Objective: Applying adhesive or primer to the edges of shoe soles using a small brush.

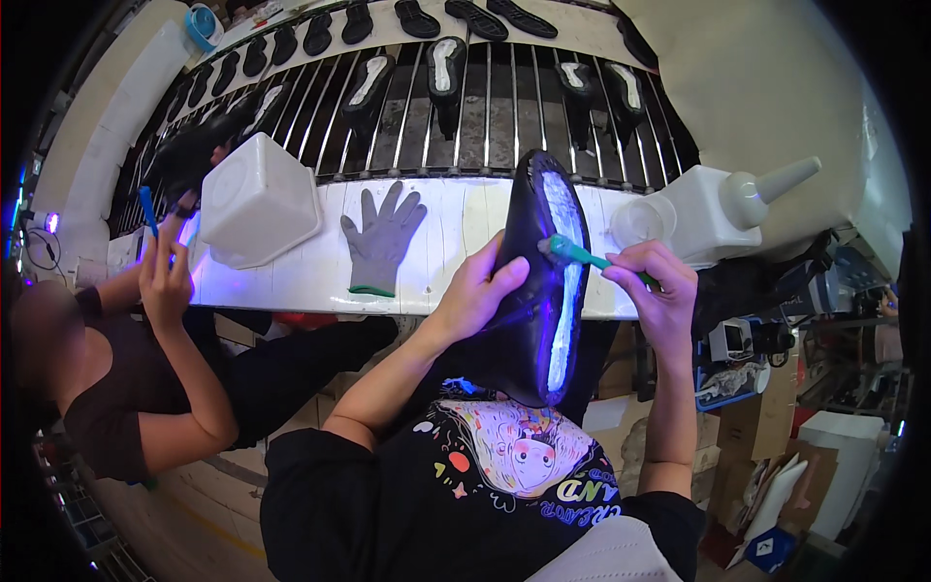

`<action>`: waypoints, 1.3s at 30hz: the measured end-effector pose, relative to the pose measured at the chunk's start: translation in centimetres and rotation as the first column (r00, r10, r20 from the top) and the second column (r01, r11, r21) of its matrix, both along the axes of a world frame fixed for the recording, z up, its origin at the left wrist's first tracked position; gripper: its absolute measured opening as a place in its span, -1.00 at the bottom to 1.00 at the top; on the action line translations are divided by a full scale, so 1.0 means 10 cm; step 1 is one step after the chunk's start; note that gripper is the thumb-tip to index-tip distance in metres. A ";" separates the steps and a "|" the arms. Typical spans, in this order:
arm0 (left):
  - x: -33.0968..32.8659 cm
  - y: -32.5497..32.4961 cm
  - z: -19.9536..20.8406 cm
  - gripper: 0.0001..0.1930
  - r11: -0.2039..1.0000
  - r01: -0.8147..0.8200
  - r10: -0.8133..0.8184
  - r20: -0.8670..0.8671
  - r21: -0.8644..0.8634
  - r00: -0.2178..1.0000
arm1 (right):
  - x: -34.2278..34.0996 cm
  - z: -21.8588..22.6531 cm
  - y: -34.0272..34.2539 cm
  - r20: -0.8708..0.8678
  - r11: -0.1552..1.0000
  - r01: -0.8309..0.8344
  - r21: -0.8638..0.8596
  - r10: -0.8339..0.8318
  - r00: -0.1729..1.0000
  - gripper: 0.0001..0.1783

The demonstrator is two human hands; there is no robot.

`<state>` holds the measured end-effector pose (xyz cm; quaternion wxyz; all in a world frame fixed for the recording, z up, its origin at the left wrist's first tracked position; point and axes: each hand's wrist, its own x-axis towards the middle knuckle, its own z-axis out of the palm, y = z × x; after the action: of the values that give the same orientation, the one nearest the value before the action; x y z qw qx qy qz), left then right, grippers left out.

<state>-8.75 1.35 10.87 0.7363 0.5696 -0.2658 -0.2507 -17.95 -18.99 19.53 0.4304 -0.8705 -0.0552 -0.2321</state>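
My left hand is closed around the side of a black boot, which stands tilted in front of me with its underside turned to the right. A whitish strip runs along that underside, tinted blue-violet by light toward the lower end. In my right hand is a thin green brush, pinched by its handle between thumb and fingers. Its bristles meet the underside of the boot near the upper half. A grey glove with a green cuff lies on the white bench, left of the boot.
A white square tub stands left of the glove. To the right are a clear cup and a white nozzle bottle. Beyond the bench edge, a roller conveyor carries several boots; black soles line the far ledge. At left, a co-worker holds a blue brush.
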 end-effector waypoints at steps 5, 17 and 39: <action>-0.06 0.08 0.14 -0.26 0.967 -0.127 0.038 0.365 0.221 0.930 | 0.15 0.10 0.00 0.084 0.998 0.070 0.001 -0.070 0.994 -0.88; 0.01 -0.02 -0.09 -0.33 0.997 0.036 -0.045 0.155 0.063 0.987 | 0.26 0.28 -0.25 -0.131 0.998 -0.007 -0.067 -0.001 0.991 -0.85; 0.06 -0.08 -0.12 -0.58 0.993 -0.019 -0.007 -0.220 -0.116 0.975 | -0.07 0.11 -0.09 -0.270 0.992 -0.089 -0.092 0.061 0.961 -0.87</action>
<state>-8.16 0.56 9.67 0.7940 0.4950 -0.1951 -0.2940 -18.63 -19.90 20.60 0.3971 -0.9121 -0.0417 -0.0931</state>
